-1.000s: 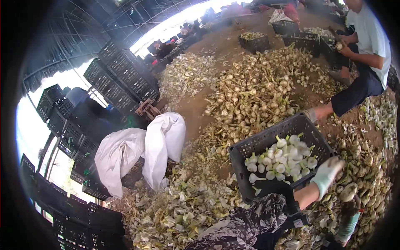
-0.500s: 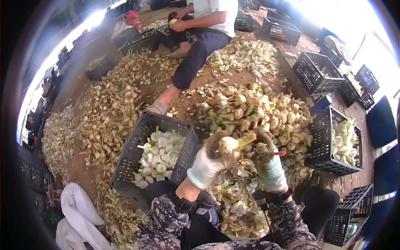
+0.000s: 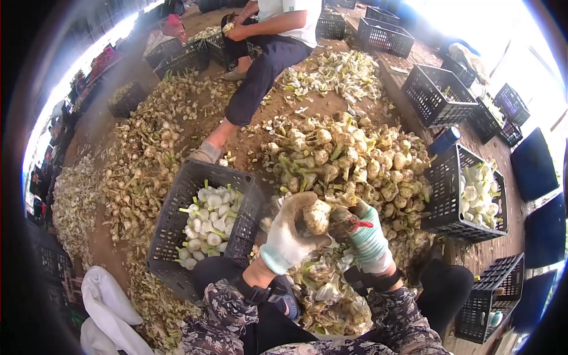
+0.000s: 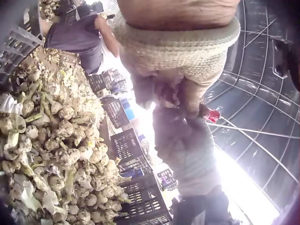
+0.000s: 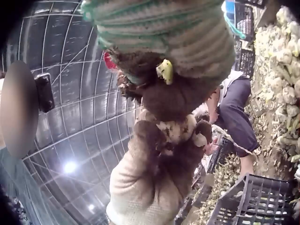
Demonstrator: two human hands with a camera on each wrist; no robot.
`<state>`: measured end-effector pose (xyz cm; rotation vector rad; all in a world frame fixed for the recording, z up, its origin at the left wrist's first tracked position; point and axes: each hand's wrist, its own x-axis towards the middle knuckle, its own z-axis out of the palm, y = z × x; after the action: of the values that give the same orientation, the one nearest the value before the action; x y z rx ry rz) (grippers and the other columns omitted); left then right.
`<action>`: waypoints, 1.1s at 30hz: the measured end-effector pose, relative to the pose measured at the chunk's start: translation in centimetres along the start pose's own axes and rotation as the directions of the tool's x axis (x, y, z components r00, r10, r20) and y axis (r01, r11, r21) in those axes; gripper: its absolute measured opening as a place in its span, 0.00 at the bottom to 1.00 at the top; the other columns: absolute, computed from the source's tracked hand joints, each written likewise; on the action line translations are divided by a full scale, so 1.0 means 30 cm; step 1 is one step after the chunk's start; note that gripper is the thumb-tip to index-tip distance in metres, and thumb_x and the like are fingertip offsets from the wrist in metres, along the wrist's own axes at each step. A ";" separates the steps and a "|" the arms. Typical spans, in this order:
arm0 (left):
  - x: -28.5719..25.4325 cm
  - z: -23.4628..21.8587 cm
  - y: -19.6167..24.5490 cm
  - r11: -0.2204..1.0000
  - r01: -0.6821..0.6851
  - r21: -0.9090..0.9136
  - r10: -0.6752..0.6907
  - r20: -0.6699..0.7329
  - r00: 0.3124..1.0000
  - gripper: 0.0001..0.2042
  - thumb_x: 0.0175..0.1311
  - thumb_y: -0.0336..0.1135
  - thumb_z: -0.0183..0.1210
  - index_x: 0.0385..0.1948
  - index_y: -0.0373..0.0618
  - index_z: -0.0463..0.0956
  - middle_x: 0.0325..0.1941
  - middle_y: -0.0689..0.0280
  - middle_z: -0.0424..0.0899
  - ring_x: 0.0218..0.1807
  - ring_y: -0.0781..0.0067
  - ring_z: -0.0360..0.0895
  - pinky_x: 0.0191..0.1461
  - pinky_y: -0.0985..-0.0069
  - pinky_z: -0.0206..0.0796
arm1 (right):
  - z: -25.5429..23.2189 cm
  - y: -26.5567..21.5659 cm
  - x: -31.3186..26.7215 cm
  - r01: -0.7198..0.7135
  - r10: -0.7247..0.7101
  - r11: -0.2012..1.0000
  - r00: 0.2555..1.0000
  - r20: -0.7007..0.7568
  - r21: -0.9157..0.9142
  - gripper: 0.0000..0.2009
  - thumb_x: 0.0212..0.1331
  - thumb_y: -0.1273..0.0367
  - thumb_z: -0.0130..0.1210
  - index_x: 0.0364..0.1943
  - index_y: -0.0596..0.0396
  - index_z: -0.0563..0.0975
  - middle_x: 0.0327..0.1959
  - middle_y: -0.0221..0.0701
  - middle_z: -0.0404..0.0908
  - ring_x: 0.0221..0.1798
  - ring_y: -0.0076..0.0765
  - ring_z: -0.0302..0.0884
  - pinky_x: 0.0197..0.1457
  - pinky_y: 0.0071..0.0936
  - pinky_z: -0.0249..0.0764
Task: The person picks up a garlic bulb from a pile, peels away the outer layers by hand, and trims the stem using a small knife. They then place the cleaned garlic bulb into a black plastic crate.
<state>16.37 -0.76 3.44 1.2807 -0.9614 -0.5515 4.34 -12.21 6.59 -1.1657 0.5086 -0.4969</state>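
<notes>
In the head view my gloved left hand (image 3: 290, 235) grips a garlic bulb (image 3: 317, 217) between thumb and fingers. Beside it my gloved right hand (image 3: 367, 236) is curled round a dark tool with a red part (image 3: 360, 223), close against the bulb. The right wrist view has the bulb (image 5: 176, 130) between the left hand (image 5: 154, 173) and the right hand (image 5: 164, 56); a small green-yellow scrap (image 5: 165, 71) lies at the right fingers. Glove and glare hide most of the tool in the left wrist view.
A crate of peeled white bulbs (image 3: 161, 236) stands left of my hands. Beyond them is a heap of unpeeled garlic (image 3: 355, 154). Another crate (image 3: 438, 204) with pale bulbs is at the right. A seated person (image 3: 266, 59) works opposite. White sacks (image 3: 109, 302) lie at lower left.
From over the left crate, my left hand has come across to the right hand and holds a bulb. The bulb's stem, visible half a second ago, no longer shows. The head view has swung right.
</notes>
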 end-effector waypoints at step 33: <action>0.015 -0.003 0.098 0.452 0.450 -0.770 -0.478 0.217 0.851 0.34 0.49 0.32 0.64 0.59 0.37 0.57 0.49 0.58 0.74 0.49 0.70 0.73 0.53 0.76 0.68 | -0.087 0.085 -0.059 -0.075 0.062 0.811 0.997 0.042 0.581 0.12 0.54 0.63 0.56 0.37 0.57 0.74 0.34 0.30 0.78 0.41 0.30 0.78 0.46 0.26 0.75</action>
<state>16.21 -0.36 6.39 0.6672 -0.1933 -1.2414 1.61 -12.24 3.58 -0.5546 0.3389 -0.5287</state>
